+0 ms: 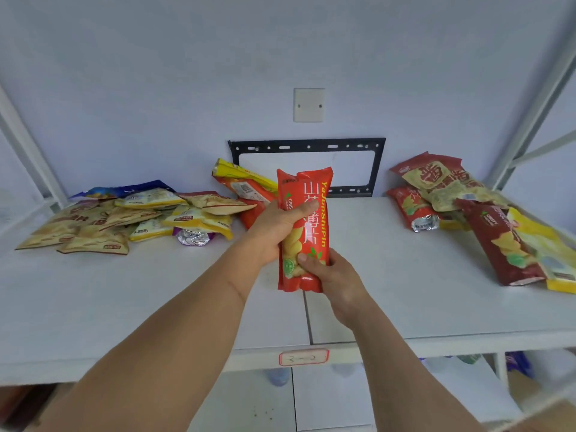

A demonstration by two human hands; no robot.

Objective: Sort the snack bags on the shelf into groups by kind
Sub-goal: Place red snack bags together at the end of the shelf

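Left hand (pixel 277 227): fingers curled round the upper middle of the orange-red snack bag (pixel 304 229), thumb across its printed front. Right hand (pixel 330 275): grips the same bag at its lower end, thumb pressed on the front, fingers hidden behind.

Orange-red snack bag: held upright between both hands, above the white shelf (pixel 124 307) and clear of its surface; white and yellow lettering runs down the face, with a picture of pale chips near the bottom. All places below are given from this bag.

Left pile (pixel 124 219): well to the left, lying on the shelf; mostly beige bags and yellow-and-white bags, overlapping, with a blue bag at the back and a silver-ended purple one at the front edge.

Yellow and orange bags (pixel 243 182): just behind and to the left, leaning near the wall, partly hidden by the held bag and the left hand.

Right pile (pixel 467 213): well to the right; red, dark red and yellow bags heaped across one another, reaching toward the shelf's front.

Black metal bracket (pixel 308 146): on the wall directly behind.

White wall plate (pixel 309 105): above the bracket.

Red-bordered label (pixel 304 357): below, on the shelf's front edge.
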